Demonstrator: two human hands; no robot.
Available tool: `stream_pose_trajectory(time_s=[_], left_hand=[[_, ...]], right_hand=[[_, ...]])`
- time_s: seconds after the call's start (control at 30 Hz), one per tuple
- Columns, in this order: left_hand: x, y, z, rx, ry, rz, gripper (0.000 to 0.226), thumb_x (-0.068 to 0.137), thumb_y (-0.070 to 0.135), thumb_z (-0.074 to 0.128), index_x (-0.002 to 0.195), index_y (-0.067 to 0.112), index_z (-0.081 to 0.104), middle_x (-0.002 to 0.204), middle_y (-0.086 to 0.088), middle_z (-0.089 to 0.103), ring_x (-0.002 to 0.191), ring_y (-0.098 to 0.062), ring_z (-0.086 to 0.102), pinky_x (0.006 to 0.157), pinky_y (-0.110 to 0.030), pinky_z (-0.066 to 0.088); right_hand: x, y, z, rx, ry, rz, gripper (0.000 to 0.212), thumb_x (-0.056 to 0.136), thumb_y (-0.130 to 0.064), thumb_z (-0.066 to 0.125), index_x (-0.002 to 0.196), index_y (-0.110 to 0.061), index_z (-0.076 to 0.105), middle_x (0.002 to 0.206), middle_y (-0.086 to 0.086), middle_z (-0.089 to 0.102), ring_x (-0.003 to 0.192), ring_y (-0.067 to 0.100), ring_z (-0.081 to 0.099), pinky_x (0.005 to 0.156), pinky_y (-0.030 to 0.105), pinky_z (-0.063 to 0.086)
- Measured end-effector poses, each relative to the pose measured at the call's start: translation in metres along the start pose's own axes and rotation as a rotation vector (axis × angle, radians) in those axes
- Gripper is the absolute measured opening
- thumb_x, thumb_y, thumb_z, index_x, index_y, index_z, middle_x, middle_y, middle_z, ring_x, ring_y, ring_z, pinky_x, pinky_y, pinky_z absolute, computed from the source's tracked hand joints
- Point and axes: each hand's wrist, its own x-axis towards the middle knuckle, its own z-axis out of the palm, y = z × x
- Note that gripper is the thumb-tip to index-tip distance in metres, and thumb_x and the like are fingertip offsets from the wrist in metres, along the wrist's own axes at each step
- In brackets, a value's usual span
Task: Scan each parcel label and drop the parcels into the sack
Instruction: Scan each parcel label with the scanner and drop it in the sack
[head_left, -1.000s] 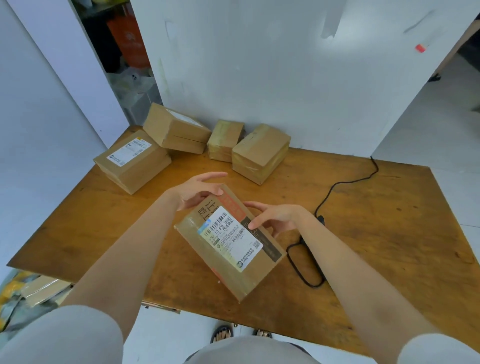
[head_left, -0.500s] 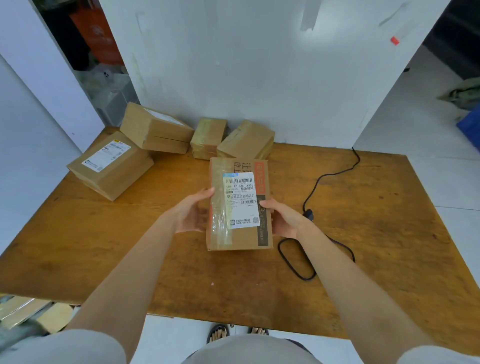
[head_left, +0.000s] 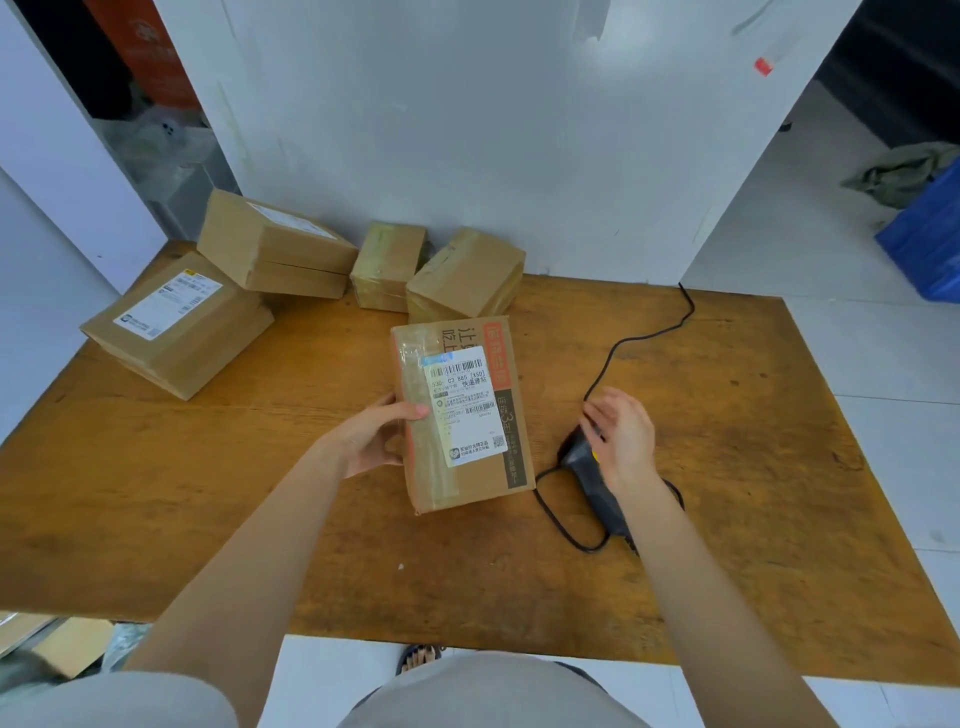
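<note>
Head view: left hand (head_left: 375, 440) grips parcel (head_left: 462, 410), long axis pointing away, label up; right hand (head_left: 621, 435) spread over scanner (head_left: 592, 475).

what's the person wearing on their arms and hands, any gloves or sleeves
No gloves: the left hand and right hand are bare, with no rings, watch or wristband visible. Both forearms are uncovered. Short, loose, light grey sleeves show only at the bottom corners of the view, ending above the elbows.

Parcel sorting room, taped brown cardboard parcels with printed labels (head_left: 176, 322) on a worn wooden table (head_left: 779, 467), black corded handheld barcode scanner (head_left: 592, 478), bare white walls
</note>
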Motion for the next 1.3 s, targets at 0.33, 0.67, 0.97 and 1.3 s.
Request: stream_pose_trajectory(time_s=[0.33, 0.67, 0.97, 1.3], left_hand=[[0.002, -0.009, -0.004, -0.124, 0.072, 0.028, 0.128, 0.044, 0.016, 0.088, 0.151, 0.034, 0.018, 0.138, -0.005, 0.05, 0.122, -0.028, 0.05, 0.089, -0.056, 0.05], [0.011, -0.012, -0.004, -0.197, 0.125, 0.056, 0.125, 0.05, 0.013, 0.087, 0.15, 0.035, 0.017, 0.138, -0.005, 0.048, 0.124, -0.029, 0.047, 0.094, -0.059, 0.046], [0.02, -0.015, -0.001, -0.198, 0.122, 0.107, 0.137, 0.035, 0.032, 0.098, 0.15, 0.035, 0.023, 0.142, 0.001, 0.046, 0.125, -0.023, 0.047, 0.092, -0.055, 0.049], [0.021, -0.015, 0.0, -0.177, 0.108, 0.111, 0.136, 0.036, 0.034, 0.098, 0.149, 0.037, 0.022, 0.135, 0.005, 0.049, 0.118, -0.019, 0.051, 0.078, -0.046, 0.053]], right_hand=[[0.007, 0.061, -0.054, -1.494, 0.062, -0.069, 0.063, 0.08, -0.047, 0.071, 0.129, -0.02, 0.044, 0.133, 0.011, 0.044, 0.126, 0.034, 0.042, 0.1, 0.054, 0.036], [-0.035, 0.017, -0.015, -0.691, -0.172, -0.115, 0.031, 0.095, -0.042, 0.052, 0.116, -0.019, 0.052, 0.087, 0.001, 0.062, 0.072, 0.012, 0.059, 0.066, 0.029, 0.044], [-0.111, -0.017, 0.015, -0.52, -0.747, -0.349, 0.047, 0.094, -0.049, 0.045, 0.114, -0.007, 0.052, 0.063, 0.008, 0.044, 0.051, 0.015, 0.04, 0.058, 0.026, 0.04], [-0.121, -0.006, 0.029, -0.608, -0.714, -0.361, 0.046, 0.089, -0.055, 0.044, 0.124, -0.026, 0.05, 0.06, -0.005, 0.047, 0.053, 0.01, 0.042, 0.062, 0.036, 0.044]])
